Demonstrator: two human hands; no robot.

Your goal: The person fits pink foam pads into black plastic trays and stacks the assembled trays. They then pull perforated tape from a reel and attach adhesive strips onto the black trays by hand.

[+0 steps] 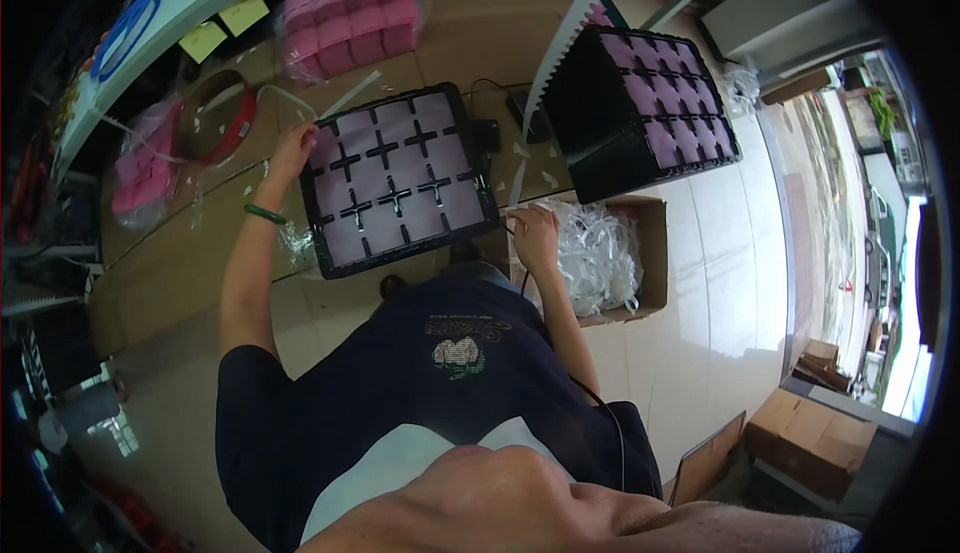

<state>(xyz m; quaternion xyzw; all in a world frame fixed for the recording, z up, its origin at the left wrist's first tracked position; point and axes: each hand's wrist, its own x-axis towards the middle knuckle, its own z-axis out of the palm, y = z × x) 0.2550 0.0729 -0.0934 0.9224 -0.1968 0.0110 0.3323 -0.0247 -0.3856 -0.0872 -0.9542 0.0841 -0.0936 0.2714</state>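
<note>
A black tray [461, 113] divided into lilac-lined cells by cross-shaped black dividers lies tilted on the cardboard-covered table in front of me. My left hand [292, 153], with a green bangle at the wrist, has its fingers closed at the tray's left edge; what is between the fingertips is too small to make out. Close to the tray's right edge, my right hand [537, 240] has curled fingers, and anything in them is hidden. Below and beside that hand stands a cardboard box [655, 253] filled with crumpled white strips [598, 258].
A stack of black trays [600, 103] with lilac cells stands at right. Wrapped pink foam blocks [350, 23] and a brown tape roll [240, 118] lie on the table. A white toothed strip [570, 38] hangs overhead. Cardboard cartons [810, 438] sit at lower right.
</note>
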